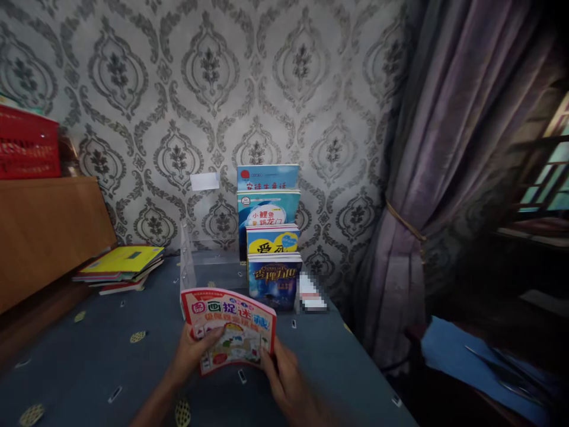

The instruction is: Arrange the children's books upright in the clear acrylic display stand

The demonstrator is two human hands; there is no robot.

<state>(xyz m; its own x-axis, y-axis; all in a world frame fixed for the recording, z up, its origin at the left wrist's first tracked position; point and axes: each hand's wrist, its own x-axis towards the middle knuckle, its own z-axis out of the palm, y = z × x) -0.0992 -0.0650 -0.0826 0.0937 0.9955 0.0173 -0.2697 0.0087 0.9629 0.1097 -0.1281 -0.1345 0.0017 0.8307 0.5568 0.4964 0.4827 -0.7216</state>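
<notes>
A thin red-bordered picture book with colourful Chinese lettering is held upright and slightly bowed above the table. My left hand grips its left edge, thumb across the front cover. On the opposite edge, my right hand closes round the lower corner with the thumb in front. Just behind it stands a clear tiered rack. Its right side holds upright books in steps: a dark blue book in front, a yellow book, a teal book and a light blue book at the back.
A stack of books with a yellow cover lies on the dark patterned tablecloth at left. Beside it is a wooden cabinet bearing a red basket. A purple curtain hangs at right; a pixelated white item lies by the rack.
</notes>
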